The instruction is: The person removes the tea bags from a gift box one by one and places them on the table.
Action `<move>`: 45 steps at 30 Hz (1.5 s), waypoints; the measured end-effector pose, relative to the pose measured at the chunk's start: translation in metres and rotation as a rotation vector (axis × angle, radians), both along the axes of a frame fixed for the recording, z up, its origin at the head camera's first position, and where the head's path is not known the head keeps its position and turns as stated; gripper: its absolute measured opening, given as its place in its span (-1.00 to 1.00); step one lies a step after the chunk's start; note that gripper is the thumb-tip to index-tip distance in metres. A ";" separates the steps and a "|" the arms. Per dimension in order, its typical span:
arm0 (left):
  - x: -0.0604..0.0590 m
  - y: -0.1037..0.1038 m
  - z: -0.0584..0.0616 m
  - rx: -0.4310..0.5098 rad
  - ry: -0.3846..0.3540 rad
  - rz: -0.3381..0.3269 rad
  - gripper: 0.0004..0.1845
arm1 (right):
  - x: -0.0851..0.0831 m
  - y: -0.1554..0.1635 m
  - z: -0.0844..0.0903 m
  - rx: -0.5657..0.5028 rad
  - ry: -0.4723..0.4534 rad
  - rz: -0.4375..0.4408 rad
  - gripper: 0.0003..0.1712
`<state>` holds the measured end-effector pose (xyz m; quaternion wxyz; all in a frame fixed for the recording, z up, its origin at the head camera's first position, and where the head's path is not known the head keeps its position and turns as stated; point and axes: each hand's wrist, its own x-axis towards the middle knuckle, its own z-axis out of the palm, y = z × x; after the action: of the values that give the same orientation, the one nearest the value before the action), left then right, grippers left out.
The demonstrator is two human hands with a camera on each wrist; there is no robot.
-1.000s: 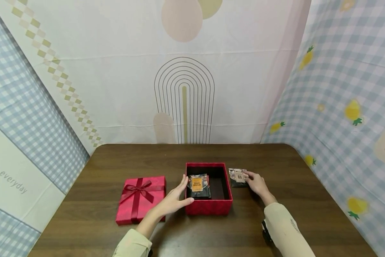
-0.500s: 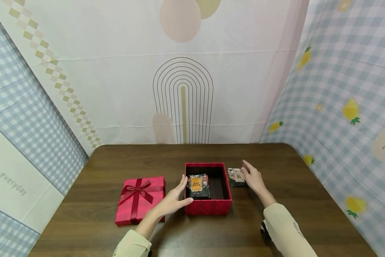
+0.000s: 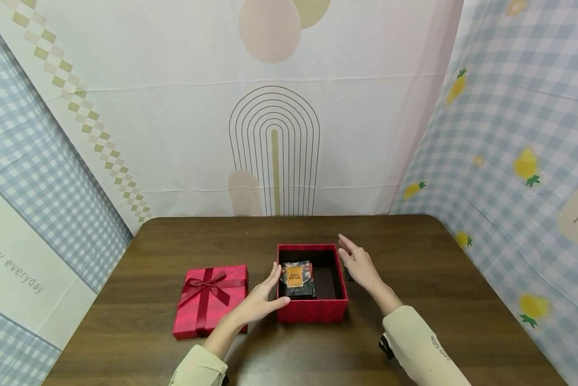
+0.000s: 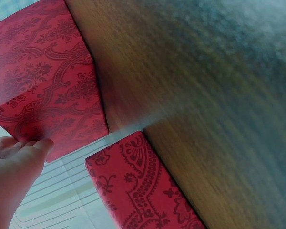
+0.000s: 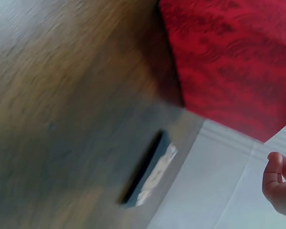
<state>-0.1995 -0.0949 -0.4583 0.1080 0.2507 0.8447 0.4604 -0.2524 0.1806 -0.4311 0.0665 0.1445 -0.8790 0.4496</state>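
A red patterned box [image 3: 313, 312] stands uncovered on the table, with several dark packets [image 3: 295, 289] stacked in its left half; the top one bears an orange label. My left hand [image 3: 257, 301] rests at the box's left side, fingers fairly straight and thumb near the front corner. In the left wrist view, its fingertips [image 4: 45, 145] touch the box wall. My right hand [image 3: 361, 266] hovers by the box's right rim with nothing visible in its grasp. Beneath it, mostly covered in the head view, a dark packet [image 5: 152, 174] lies on the table.
To the left of the box lies a red lid [image 3: 211, 300] with a dark red ribbon bow. The brown wooden table [image 3: 298, 354] reaches back to a white patterned cloth [image 3: 187, 134]. Checked cloth [image 3: 491, 214] hangs along the right side.
My right hand has let go of the packet beside the box and moved left to the box's right rim. My left hand stays in place.
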 end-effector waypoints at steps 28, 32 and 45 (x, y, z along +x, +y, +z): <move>-0.002 0.002 -0.004 -0.001 0.018 -0.002 -0.16 | 0.005 -0.060 -0.010 0.134 -0.044 0.115 -0.52; -0.002 0.001 -0.003 -0.002 0.026 -0.002 -0.17 | 0.005 -0.065 -0.016 0.200 -0.030 0.119 -0.54; -0.001 0.000 -0.004 0.001 0.033 0.002 -0.16 | 0.007 -0.071 -0.023 0.398 -0.044 0.135 -0.56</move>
<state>-0.2005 -0.0952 -0.4620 0.0932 0.2574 0.8464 0.4569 -0.2452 0.1092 -0.4536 -0.0128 0.2037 -0.9399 0.2737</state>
